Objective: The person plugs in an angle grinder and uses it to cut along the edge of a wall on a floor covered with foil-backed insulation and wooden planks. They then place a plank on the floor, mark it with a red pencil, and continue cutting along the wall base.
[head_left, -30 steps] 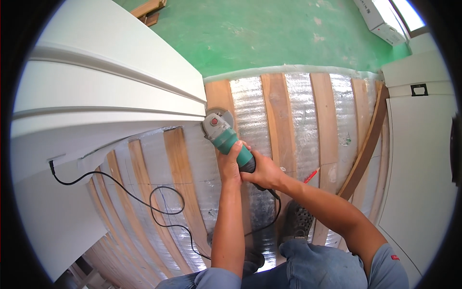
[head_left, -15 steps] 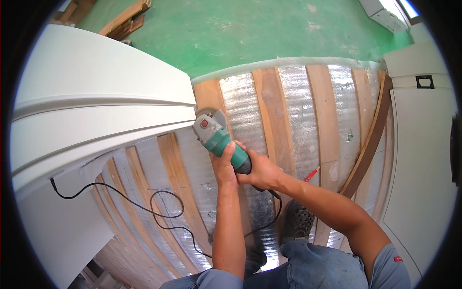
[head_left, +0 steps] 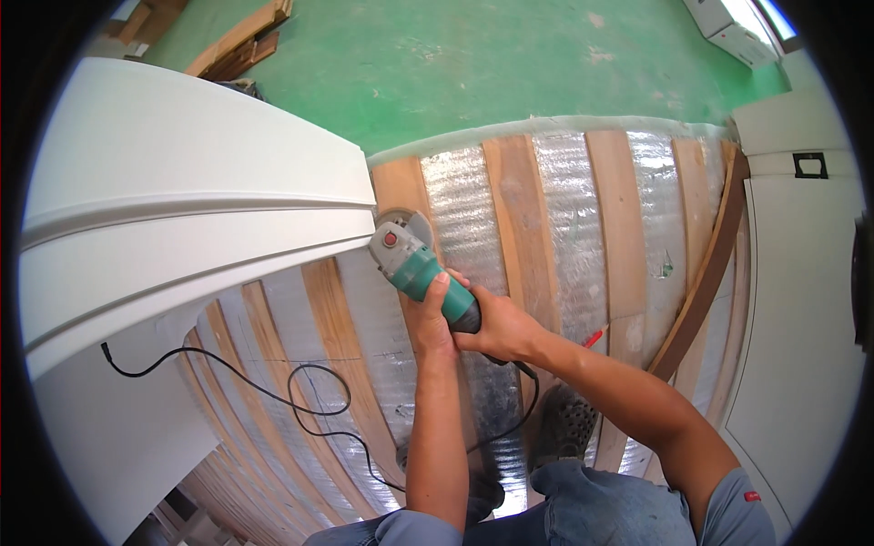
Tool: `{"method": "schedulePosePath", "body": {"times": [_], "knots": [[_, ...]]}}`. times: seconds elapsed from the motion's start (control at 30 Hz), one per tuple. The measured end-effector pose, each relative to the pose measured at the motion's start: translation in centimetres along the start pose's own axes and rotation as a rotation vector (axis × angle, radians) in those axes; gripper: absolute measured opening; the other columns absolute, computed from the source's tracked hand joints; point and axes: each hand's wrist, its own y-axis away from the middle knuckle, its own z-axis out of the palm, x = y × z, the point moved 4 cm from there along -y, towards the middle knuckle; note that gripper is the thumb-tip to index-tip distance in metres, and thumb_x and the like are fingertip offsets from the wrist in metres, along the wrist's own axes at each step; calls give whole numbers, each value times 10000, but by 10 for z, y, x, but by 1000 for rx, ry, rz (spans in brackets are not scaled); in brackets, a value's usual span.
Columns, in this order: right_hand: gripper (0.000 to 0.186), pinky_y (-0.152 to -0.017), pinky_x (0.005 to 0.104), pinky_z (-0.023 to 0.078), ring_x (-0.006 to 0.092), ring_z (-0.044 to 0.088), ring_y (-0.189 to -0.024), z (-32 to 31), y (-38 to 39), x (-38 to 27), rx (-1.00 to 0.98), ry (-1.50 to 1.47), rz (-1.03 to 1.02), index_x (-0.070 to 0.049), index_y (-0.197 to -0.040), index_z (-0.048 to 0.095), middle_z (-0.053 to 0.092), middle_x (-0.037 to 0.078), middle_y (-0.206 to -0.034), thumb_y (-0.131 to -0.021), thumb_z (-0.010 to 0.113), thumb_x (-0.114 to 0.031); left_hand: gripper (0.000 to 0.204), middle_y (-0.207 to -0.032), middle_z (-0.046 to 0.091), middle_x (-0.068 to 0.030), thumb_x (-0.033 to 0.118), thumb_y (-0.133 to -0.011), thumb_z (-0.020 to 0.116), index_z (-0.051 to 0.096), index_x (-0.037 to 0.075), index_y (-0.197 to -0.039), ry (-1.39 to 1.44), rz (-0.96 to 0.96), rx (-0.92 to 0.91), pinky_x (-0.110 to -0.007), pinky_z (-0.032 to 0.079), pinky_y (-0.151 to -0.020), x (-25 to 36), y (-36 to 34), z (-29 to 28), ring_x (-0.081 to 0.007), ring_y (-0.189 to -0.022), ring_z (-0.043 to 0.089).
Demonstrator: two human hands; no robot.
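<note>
A green and grey angle grinder (head_left: 421, 271) is held in both of my hands, its head tilted up toward the left. My left hand (head_left: 431, 318) wraps the middle of its body, thumb on top. Around the dark rear end closes my right hand (head_left: 496, 326). The grinder's disc (head_left: 397, 217), partly hidden by the guard and the head, is at the lower end corner of the white door frame (head_left: 300, 223). Whether it touches the frame or the wooden batten (head_left: 401, 186) below, I cannot tell. A black cord (head_left: 531, 400) runs from the grinder's rear.
Wooden batten strips (head_left: 612, 209) lie over silver foil sheeting (head_left: 575, 227). A long brown board (head_left: 696, 282) leans along the right side. A red pencil (head_left: 594, 338) lies beside my right forearm. The cord loops (head_left: 319, 369) at left. Beyond is green floor (head_left: 473, 64) with wood planks (head_left: 238, 41).
The whole view has shifted slightly, so the scene sits a little lower. My hands keep their hold on the grinder, and it stays at the same corner.
</note>
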Motion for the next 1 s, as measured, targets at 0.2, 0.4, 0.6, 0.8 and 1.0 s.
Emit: {"method": "schedulePosePath", "body": {"times": [0.2, 0.4, 0.6, 0.8, 1.0], "knots": [[850, -927, 525, 553, 511, 699, -1069, -7, 2, -4, -11, 6, 24, 96, -1347, 522, 714, 366, -1103, -801, 802, -493, 335, -922, 720, -125, 303, -901, 758, 658, 21, -1052, -12, 14, -15, -378, 542, -908, 0, -3, 6, -229, -922, 683], [879, -951, 492, 557, 485, 708, -1101, -11, -2, -2, -16, 23, 70, 92, -1381, 542, 713, 356, -1143, -758, 843, -451, 316, -911, 720, -121, 296, -896, 754, 660, 27, -1033, 5, 2, 19, -370, 549, -864, 7, -1, 16, -219, -885, 683], [869, -955, 489, 553, 478, 708, -1100, -14, -4, -3, -27, 5, 62, 90, -1376, 545, 712, 351, -1141, -754, 847, -437, 314, -910, 722, -112, 292, -901, 757, 655, 38, -1054, 4, -3, 44, -362, 552, -853, 11, 1, 21, -207, -883, 684], [858, -954, 486, 551, 476, 711, -1086, -18, -9, -1, -34, 28, 67, 91, -1367, 547, 715, 343, -1127, -749, 850, -421, 326, -905, 719, -104, 276, -908, 755, 630, 42, -1097, 15, -4, 45, -357, 549, -856, 16, 1, 30, -201, -877, 676], [864, -951, 487, 555, 481, 708, -1095, -25, -9, -8, -25, 41, 32, 82, -1379, 547, 715, 347, -1127, -749, 846, -429, 350, -902, 713, -103, 274, -912, 751, 606, 49, -1138, 46, -22, 54, -361, 547, -852, 18, 0, 33, -200, -880, 671]]}}
